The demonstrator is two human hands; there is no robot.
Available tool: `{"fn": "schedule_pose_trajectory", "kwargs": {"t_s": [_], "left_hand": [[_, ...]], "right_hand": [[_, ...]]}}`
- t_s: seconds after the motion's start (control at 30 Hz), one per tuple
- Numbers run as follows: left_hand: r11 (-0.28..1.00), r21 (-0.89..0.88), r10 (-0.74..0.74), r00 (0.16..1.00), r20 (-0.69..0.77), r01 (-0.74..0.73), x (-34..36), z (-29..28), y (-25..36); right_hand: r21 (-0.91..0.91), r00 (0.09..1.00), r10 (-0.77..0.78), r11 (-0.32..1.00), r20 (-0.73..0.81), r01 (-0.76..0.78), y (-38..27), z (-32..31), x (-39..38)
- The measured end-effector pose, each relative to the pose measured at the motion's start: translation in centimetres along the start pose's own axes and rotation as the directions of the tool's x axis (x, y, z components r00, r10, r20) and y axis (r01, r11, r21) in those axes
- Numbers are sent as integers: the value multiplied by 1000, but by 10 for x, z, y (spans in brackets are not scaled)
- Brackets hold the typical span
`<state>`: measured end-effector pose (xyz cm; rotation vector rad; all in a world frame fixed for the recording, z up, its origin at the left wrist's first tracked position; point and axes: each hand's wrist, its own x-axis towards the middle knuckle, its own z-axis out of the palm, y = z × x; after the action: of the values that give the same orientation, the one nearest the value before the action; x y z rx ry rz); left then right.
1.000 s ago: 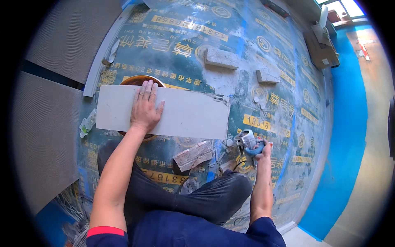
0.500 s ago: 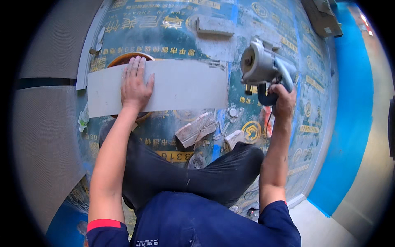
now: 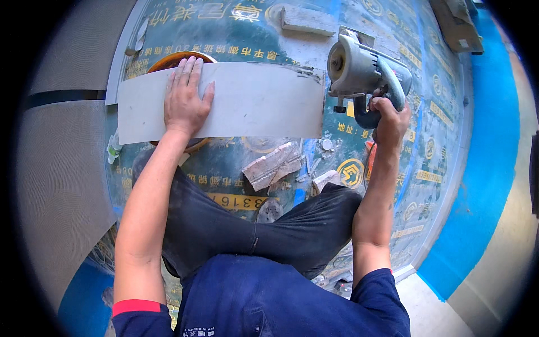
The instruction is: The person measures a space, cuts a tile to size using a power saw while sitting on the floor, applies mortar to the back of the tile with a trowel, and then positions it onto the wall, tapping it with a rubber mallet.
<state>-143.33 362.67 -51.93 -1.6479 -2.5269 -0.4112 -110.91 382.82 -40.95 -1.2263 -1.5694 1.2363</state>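
A pale rectangular tile (image 3: 258, 104) lies across a round brown basin (image 3: 182, 58), whose rim shows above and below it. My left hand (image 3: 187, 104) presses flat on the tile's left half, fingers stretched out. In my right hand (image 3: 389, 121) is a grey handheld power cutter (image 3: 362, 67), gripped by its curved rear handle. The cutter is held to the right of the tile, apart from its right edge. Dark scuffs mark the tile's upper right corner.
Printed green protective sheeting (image 3: 224, 180) covers the floor. Broken tile pieces (image 3: 274, 167) lie between the tile and my legs. A long block (image 3: 307, 21) rests beyond the tile, and a cardboard box (image 3: 457, 25) stands at the far right. Blue strip (image 3: 488, 168) runs along the right.
The view has shifted slightly, with the tile and floor items appearing a little higher and farther right. My left hand stays on the tile; my right still holds the cutter.
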Motion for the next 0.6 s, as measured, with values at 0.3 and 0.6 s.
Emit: {"fn": "schedule_pose_trajectory", "kwargs": {"t_s": [0.3,0.6], "left_hand": [[1000,26,3,1000,3,-3,0,0,0],[1000,2,-4,1000,-4,4,1,-1,1]], "right_hand": [[20,1000,-1,1000,8,1,9,4,1],[0,1000,5,1000,-13,-5,11,6,1]]}}
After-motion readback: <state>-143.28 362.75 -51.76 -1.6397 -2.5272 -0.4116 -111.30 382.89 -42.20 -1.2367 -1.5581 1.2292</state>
